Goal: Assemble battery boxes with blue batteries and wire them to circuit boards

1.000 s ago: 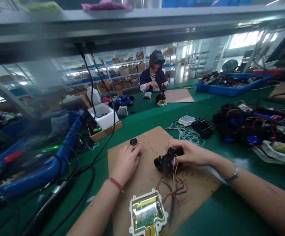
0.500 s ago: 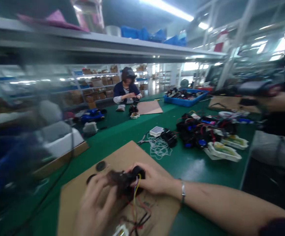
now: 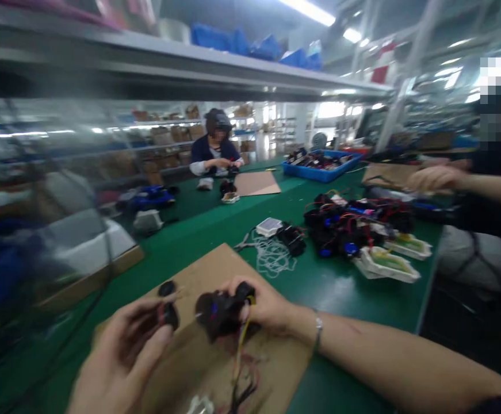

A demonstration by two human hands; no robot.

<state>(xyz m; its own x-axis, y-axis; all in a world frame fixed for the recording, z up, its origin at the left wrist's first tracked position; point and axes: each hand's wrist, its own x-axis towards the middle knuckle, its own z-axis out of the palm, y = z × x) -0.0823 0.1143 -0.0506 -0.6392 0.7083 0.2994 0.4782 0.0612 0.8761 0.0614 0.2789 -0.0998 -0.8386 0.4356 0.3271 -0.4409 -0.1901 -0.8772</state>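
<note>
My right hand (image 3: 261, 305) is wrapped around a black plastic assembly (image 3: 218, 313) above the cardboard sheet. Yellow and other thin wires (image 3: 242, 339) hang from the assembly down to the cardboard. To the left, my left hand (image 3: 125, 345) has its thumb and fingers closed around a small, round black part (image 3: 170, 316), blurred and with a bit of red beside it. Just beyond those fingertips sits a black disc (image 3: 167, 287) on the cardboard sheet (image 3: 220, 264). A small whitish part (image 3: 201, 405) shows at the lower edge among dark wires.
On the green table (image 3: 332, 299) lie a tangle of white cord (image 3: 274, 256), a pile of black wired assemblies (image 3: 345, 224) and white-framed pieces (image 3: 388, 264). A blue tray (image 3: 319, 167) is farther back. One co-worker (image 3: 217, 144) sits opposite; another person's hand (image 3: 435, 177) is at right.
My left hand has drawn away to the left from the black assembly, with a small black part in its fingers. My right hand still grips the assembly. The view has shifted slightly.
</note>
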